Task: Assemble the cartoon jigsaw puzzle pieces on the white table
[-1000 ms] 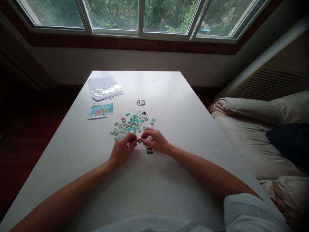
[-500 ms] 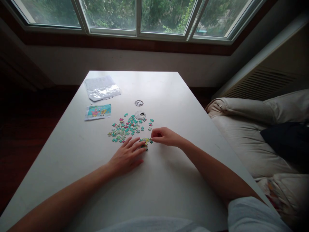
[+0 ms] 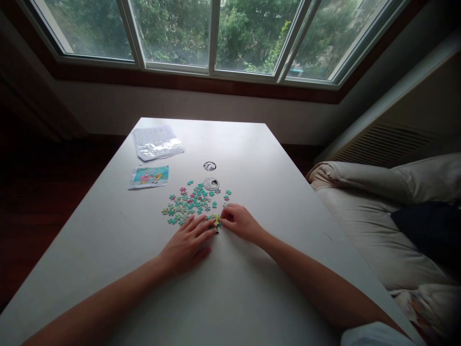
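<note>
A small joined cluster of puzzle pieces [image 3: 216, 222] lies on the white table [image 3: 252, 269] between my hands. My left hand [image 3: 189, 242] rests flat on the table with its fingers stretched out, fingertips touching the cluster's left side. My right hand [image 3: 239, 222] is curled, its fingers pinched against the cluster's right edge. Just beyond them lies a scatter of several loose teal, pink and pale puzzle pieces [image 3: 190, 202].
A small printed picture card [image 3: 150, 176] and a clear plastic bag [image 3: 157, 142] lie at the table's far left. Two round cable grommets [image 3: 211, 183] sit past the pieces. A cream sofa [image 3: 382, 216] stands to the right; windows run along the far wall.
My left hand went from a pinch to lying flat beside the cluster. My right hand drew back, then returned to the cluster's right edge. The camera tilted slightly.
</note>
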Demonstrator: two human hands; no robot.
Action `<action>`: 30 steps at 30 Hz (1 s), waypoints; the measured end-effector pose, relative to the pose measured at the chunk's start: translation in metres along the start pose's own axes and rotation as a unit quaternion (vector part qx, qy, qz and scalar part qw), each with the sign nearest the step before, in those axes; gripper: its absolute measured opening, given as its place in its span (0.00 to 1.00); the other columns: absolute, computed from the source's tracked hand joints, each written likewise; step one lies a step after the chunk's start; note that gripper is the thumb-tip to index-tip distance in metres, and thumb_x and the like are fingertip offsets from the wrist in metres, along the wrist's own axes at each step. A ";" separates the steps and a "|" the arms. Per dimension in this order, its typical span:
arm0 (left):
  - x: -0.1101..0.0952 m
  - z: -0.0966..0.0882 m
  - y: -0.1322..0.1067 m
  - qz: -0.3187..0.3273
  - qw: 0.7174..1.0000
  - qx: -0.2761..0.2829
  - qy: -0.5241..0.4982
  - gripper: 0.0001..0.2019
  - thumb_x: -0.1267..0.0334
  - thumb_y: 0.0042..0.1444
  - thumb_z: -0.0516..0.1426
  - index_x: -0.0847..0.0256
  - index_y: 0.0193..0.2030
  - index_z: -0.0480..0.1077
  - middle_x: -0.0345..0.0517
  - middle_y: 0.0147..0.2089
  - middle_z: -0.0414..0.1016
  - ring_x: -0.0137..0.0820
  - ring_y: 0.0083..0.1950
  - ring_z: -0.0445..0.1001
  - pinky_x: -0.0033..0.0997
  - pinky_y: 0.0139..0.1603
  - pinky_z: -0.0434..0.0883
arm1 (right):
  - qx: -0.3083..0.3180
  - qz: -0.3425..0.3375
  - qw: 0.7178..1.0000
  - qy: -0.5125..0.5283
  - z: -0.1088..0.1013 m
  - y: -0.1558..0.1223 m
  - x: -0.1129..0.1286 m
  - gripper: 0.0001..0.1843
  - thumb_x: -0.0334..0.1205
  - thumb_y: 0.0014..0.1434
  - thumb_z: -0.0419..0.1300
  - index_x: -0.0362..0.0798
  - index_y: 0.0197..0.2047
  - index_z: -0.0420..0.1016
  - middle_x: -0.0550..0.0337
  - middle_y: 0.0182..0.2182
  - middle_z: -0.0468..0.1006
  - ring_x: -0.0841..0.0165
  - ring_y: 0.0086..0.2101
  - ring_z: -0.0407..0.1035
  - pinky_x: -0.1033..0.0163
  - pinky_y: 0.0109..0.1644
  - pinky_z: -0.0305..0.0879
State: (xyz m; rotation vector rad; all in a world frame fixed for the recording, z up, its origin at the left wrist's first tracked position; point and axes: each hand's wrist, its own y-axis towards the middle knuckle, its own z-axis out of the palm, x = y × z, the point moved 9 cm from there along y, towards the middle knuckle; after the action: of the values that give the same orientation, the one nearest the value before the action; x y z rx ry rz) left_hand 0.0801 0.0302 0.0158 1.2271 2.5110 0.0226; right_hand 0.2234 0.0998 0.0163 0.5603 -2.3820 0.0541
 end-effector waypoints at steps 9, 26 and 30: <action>0.001 0.001 0.000 0.000 1.000 0.001 -0.005 0.22 0.59 0.66 0.53 0.52 0.66 0.64 0.46 0.73 0.59 0.43 0.76 0.51 0.56 0.76 0.47 | -0.008 -0.036 0.997 -0.064 0.002 -0.002 0.006 0.05 0.34 0.57 0.65 0.48 0.31 0.73 0.63 0.29 0.71 0.69 0.34 0.64 0.64 0.41 0.55; 0.002 -0.002 -0.001 -0.008 1.000 -0.006 -0.005 0.22 0.59 0.66 0.53 0.53 0.66 0.65 0.48 0.72 0.61 0.44 0.74 0.55 0.58 0.75 0.48 | 0.008 -0.144 0.987 -0.076 0.001 -0.008 0.024 0.07 0.37 0.60 0.64 0.51 0.43 0.74 0.57 0.37 0.73 0.63 0.41 0.65 0.59 0.49 0.61; 0.002 -0.001 -0.001 -0.012 1.000 0.002 -0.004 0.22 0.59 0.66 0.53 0.53 0.66 0.65 0.46 0.72 0.60 0.44 0.74 0.55 0.57 0.75 0.48 | 0.005 -0.142 0.987 -0.079 0.002 -0.008 0.025 0.06 0.37 0.61 0.63 0.51 0.42 0.73 0.56 0.38 0.73 0.63 0.43 0.66 0.58 0.49 0.63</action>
State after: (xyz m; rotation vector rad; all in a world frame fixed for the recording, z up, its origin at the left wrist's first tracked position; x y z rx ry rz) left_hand 0.0781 0.0311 0.0163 1.1948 2.5203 0.0072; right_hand 0.2081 0.0827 0.0295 0.9329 -2.4285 -0.1090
